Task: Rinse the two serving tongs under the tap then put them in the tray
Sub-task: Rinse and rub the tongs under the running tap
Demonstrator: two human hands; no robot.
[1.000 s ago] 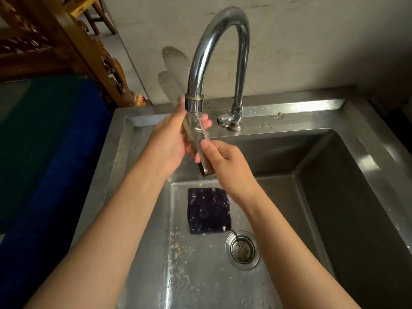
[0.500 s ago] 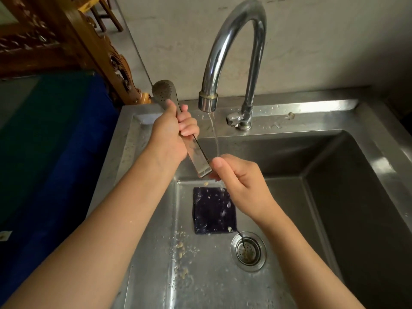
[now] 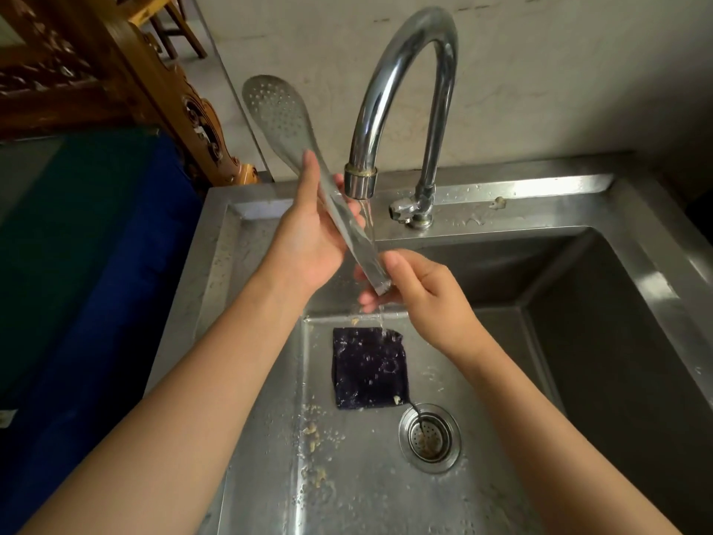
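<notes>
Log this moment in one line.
stage: rinsing | left hand: holds tongs | right hand: pinches tongs' lower end | tap: running

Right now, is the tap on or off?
On. A stream of water falls from the tap onto the tongs, which the left hand and right hand hold, and drips into the sink.

We list: steel sink (image 3: pixel 540 202); dark square cloth (image 3: pixel 368 366) flat on its floor, just beside the drain strainer (image 3: pixel 429 438); food scraps (image 3: pixel 312 430) scattered nearby; carved wooden furniture (image 3: pixel 169 98) at left.
</notes>
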